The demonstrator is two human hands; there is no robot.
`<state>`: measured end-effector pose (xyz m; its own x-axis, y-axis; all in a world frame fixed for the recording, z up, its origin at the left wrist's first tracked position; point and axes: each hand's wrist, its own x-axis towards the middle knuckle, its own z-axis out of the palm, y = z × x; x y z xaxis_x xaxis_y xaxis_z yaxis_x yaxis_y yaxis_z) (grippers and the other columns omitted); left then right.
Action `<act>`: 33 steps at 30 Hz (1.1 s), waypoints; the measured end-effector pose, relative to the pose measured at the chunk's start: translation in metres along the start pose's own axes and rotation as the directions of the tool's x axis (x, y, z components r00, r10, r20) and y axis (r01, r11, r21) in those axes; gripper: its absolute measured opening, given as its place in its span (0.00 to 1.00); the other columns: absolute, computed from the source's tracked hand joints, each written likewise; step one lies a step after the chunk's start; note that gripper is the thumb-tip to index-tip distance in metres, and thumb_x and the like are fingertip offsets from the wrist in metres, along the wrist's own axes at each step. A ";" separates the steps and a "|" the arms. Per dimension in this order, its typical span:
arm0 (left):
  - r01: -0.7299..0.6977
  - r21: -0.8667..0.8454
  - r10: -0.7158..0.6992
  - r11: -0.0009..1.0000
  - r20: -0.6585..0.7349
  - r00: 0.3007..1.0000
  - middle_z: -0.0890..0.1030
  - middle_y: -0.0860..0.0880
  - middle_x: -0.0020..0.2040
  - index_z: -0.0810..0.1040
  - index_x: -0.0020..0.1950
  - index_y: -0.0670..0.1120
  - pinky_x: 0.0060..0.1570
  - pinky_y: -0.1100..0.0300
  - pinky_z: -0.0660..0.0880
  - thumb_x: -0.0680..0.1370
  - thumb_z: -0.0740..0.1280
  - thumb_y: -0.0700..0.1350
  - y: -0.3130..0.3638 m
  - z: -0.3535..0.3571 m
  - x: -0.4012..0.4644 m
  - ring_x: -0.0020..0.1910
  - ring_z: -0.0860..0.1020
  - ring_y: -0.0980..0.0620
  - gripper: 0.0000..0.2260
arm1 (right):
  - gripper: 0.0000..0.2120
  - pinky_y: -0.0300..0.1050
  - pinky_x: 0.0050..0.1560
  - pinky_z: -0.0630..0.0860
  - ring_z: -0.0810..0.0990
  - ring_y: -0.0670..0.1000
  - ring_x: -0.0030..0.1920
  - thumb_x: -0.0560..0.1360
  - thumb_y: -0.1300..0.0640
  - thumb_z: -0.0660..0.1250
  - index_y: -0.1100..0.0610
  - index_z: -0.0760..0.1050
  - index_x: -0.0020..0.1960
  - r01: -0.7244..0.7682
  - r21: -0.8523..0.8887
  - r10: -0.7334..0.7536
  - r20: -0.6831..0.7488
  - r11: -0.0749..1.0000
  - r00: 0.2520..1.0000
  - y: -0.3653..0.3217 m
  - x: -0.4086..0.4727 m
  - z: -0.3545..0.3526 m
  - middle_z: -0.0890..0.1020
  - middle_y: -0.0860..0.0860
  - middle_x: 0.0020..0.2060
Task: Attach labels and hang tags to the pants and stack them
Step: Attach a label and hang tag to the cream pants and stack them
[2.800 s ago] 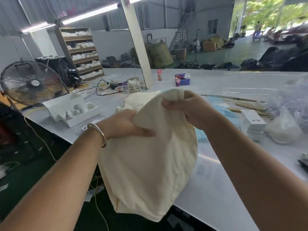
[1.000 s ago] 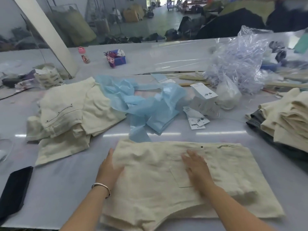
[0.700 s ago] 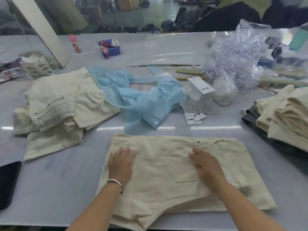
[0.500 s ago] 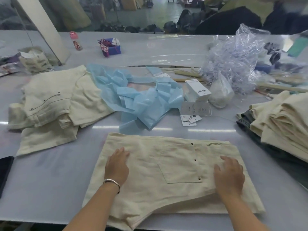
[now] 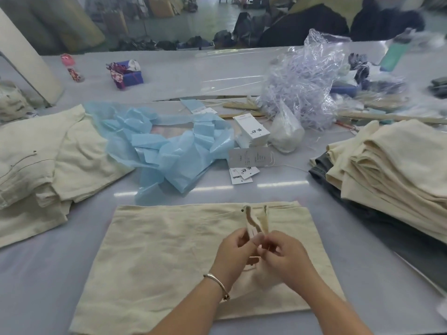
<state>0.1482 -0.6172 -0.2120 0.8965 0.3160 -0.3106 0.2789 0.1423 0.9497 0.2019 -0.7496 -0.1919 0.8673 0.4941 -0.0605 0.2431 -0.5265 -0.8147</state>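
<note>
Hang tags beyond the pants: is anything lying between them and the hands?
Nothing visible does. Bare table separates the hang tags from the pants, where both hands, left hand and right hand, pinch the drawstring.

**Printed tags, mostly too small to read**

The stack of white hang tags (image 5: 251, 131) at mid-counter bears two dark brush-style characters on its top card, too blurred to make out; the grey tag (image 5: 250, 157) lying just near of it carries columns of fine print, illegible at this size; the small white tags (image 5: 243, 174) nearer still show the same two-character mark plus a tiny round symbol, likewise unreadable.
</note>
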 end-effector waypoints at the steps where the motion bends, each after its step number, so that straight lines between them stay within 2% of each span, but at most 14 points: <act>1: 0.025 0.002 -0.025 1.000 -0.054 0.998 0.80 0.43 0.39 0.77 0.43 0.34 0.40 0.54 0.81 0.76 0.71 0.42 0.000 0.003 0.004 0.40 0.81 0.45 0.10 | 0.06 0.46 0.42 0.75 0.78 0.47 0.38 0.71 0.63 0.70 0.53 0.80 0.38 0.004 -0.048 -0.003 0.025 0.999 1.000 0.001 -0.003 0.004 0.80 0.47 0.34; 3: 0.078 -0.007 -0.078 0.997 -0.123 0.989 0.79 0.41 0.33 0.77 0.37 0.37 0.38 0.52 0.81 0.76 0.69 0.36 -0.005 0.006 0.009 0.34 0.80 0.44 0.07 | 0.06 0.40 0.43 0.73 0.78 0.44 0.39 0.72 0.62 0.70 0.53 0.83 0.41 -0.040 -0.010 0.040 0.018 0.999 0.999 0.009 -0.008 0.006 0.80 0.46 0.36; 5: 0.144 -0.065 -0.151 0.987 -0.121 0.981 0.81 0.40 0.35 0.80 0.40 0.38 0.35 0.54 0.79 0.77 0.67 0.33 -0.010 0.007 0.013 0.33 0.79 0.44 0.06 | 0.07 0.33 0.40 0.69 0.76 0.41 0.38 0.71 0.65 0.70 0.54 0.82 0.41 -0.096 0.042 0.099 -0.067 0.994 0.993 0.022 -0.008 0.001 0.79 0.46 0.36; 6: 0.177 -0.112 -0.190 0.978 -0.118 0.975 0.81 0.40 0.37 0.81 0.42 0.37 0.34 0.56 0.79 0.77 0.66 0.33 -0.014 0.007 0.014 0.34 0.80 0.45 0.05 | 0.08 0.32 0.39 0.68 0.75 0.41 0.37 0.70 0.65 0.70 0.53 0.81 0.40 -0.126 0.039 0.130 -0.119 0.991 0.984 0.029 -0.007 -0.003 0.79 0.46 0.37; 8: 0.215 -0.174 -0.237 0.961 -0.113 0.965 0.83 0.40 0.40 0.82 0.45 0.38 0.33 0.58 0.79 0.77 0.66 0.34 -0.019 0.006 0.016 0.35 0.81 0.46 0.05 | 0.07 0.36 0.39 0.71 0.76 0.43 0.38 0.70 0.63 0.71 0.51 0.79 0.40 -0.206 0.039 0.209 -0.161 0.978 0.964 0.040 -0.008 -0.010 0.79 0.47 0.39; 11: 0.237 -0.193 -0.257 0.952 -0.084 0.963 0.84 0.41 0.41 0.82 0.47 0.39 0.34 0.58 0.79 0.77 0.66 0.35 -0.022 0.007 0.021 0.36 0.82 0.48 0.05 | 0.08 0.45 0.43 0.77 0.78 0.45 0.37 0.67 0.59 0.74 0.47 0.79 0.40 -0.253 0.058 0.259 -0.133 0.966 0.957 0.045 -0.007 -0.016 0.80 0.46 0.40; 15: 0.273 -0.241 -0.290 0.931 -0.035 0.956 0.84 0.40 0.41 0.82 0.48 0.39 0.34 0.57 0.79 0.77 0.64 0.32 -0.021 0.008 0.024 0.37 0.82 0.46 0.07 | 0.09 0.46 0.48 0.75 0.76 0.43 0.42 0.68 0.54 0.76 0.43 0.80 0.45 -0.087 -0.003 0.086 -0.137 0.996 0.987 0.043 -0.003 -0.013 0.78 0.42 0.41; 18: 0.292 -0.266 -0.305 0.919 -0.009 0.952 0.83 0.39 0.41 0.80 0.49 0.36 0.33 0.57 0.79 0.74 0.62 0.30 -0.018 0.006 0.025 0.35 0.81 0.45 0.09 | 0.10 0.48 0.52 0.70 0.72 0.46 0.48 0.74 0.47 0.70 0.41 0.81 0.55 0.007 -0.136 -0.020 -0.098 0.991 0.995 0.040 -0.002 -0.004 0.75 0.41 0.45; 20: 0.297 -0.283 -0.306 0.912 0.011 0.952 0.82 0.37 0.41 0.79 0.48 0.35 0.33 0.56 0.79 0.72 0.61 0.29 -0.016 0.006 0.025 0.35 0.82 0.44 0.10 | 0.10 0.48 0.52 0.68 0.70 0.47 0.48 0.76 0.44 0.65 0.38 0.80 0.56 0.038 -0.228 -0.055 -0.067 0.973 0.996 0.040 0.000 -0.002 0.74 0.42 0.46; 26: 0.317 -0.286 -0.316 0.904 0.049 0.947 0.81 0.38 0.38 0.79 0.44 0.36 0.33 0.56 0.79 0.73 0.59 0.31 -0.019 0.000 0.025 0.34 0.81 0.45 0.10 | 0.12 0.49 0.56 0.64 0.70 0.48 0.51 0.77 0.52 0.65 0.38 0.80 0.56 0.059 -0.290 -0.063 -0.007 0.955 0.998 0.040 0.004 0.000 0.73 0.44 0.48; 29: 0.356 -0.292 -0.343 0.888 0.096 0.935 0.82 0.35 0.43 0.80 0.51 0.33 0.37 0.53 0.81 0.75 0.62 0.37 -0.019 -0.002 0.025 0.37 0.83 0.42 0.10 | 0.12 0.48 0.56 0.63 0.70 0.48 0.51 0.77 0.51 0.66 0.37 0.80 0.56 0.075 -0.289 -0.082 -0.011 0.954 0.997 0.043 0.004 0.000 0.73 0.44 0.49; 33: 0.335 -0.266 -0.330 0.904 0.065 0.942 0.82 0.34 0.44 0.77 0.55 0.30 0.39 0.52 0.82 0.74 0.62 0.30 -0.021 -0.002 0.028 0.39 0.83 0.41 0.11 | 0.11 0.48 0.55 0.63 0.70 0.49 0.51 0.76 0.51 0.67 0.38 0.80 0.55 0.095 -0.279 -0.105 -0.020 0.956 0.994 0.045 0.002 0.002 0.73 0.45 0.49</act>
<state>0.1664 -0.6097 -0.2406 0.7746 0.1891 -0.6035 0.4613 0.4837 0.7438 0.2141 -0.7707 -0.2297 0.8454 0.5329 0.0366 0.4361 -0.6491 -0.6233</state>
